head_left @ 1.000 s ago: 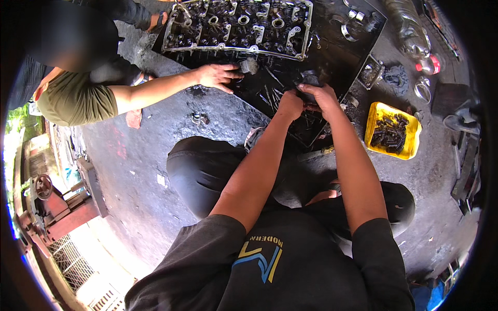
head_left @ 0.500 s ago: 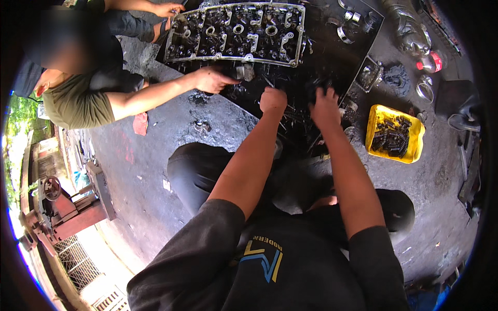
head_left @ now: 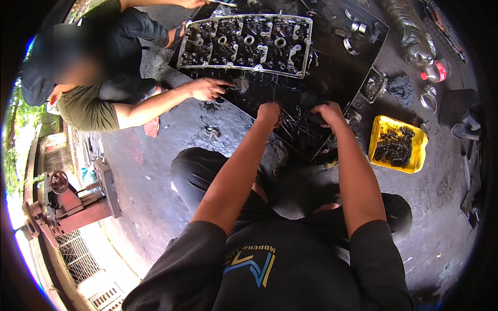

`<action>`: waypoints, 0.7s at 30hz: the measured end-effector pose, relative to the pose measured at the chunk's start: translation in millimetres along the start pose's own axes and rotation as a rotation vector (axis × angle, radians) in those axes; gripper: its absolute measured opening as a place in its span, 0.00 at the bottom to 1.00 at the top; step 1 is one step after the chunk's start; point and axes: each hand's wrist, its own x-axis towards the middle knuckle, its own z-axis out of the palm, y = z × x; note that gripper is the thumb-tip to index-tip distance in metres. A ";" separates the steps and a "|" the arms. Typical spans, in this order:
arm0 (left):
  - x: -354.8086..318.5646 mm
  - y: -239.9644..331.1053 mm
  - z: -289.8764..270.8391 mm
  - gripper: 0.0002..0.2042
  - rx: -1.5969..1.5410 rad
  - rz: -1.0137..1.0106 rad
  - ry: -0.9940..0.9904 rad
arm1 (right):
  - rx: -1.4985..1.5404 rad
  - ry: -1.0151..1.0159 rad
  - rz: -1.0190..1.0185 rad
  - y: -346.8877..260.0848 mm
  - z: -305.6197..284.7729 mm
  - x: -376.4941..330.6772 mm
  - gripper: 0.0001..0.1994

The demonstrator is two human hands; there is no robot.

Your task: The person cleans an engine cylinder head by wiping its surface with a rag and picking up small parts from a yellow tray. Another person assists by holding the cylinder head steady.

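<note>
Both hands have moved apart since half a second ago — left hand (head_left: 270, 113) and right hand (head_left: 328, 113) curl over loose metal rods (head_left: 295, 127) just below the cylinder head (head_left: 248, 44); whether either grips one, I cannot tell — a co-worker's hand (head_left: 207, 88) rests left of them

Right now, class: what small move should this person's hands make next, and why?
Probably lift one rod clear. Both hands, left hand and right hand, rest on the pile of thin metal rods on the dark sheet, just below the cylinder head; the grip is unclear.
</note>
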 end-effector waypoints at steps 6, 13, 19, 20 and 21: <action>-33.3 27.7 8.1 0.08 1.380 0.890 -0.072 | 0.614 -0.540 0.012 -13.8 15.5 -28.7 0.17; -64.2 55.2 49.7 0.11 0.721 0.431 -0.188 | 0.847 0.015 -0.092 -16.7 25.4 -19.8 0.13; -86.2 62.3 52.1 0.12 0.486 0.303 -0.262 | 0.948 0.158 -0.062 -25.7 16.0 -18.3 0.13; -88.3 62.2 51.0 0.13 0.518 0.324 -0.273 | 0.934 0.204 -0.055 -27.8 15.8 -18.8 0.13; -89.4 62.8 50.1 0.13 0.546 0.300 -0.260 | 0.895 0.184 -0.063 -28.6 16.4 -19.8 0.13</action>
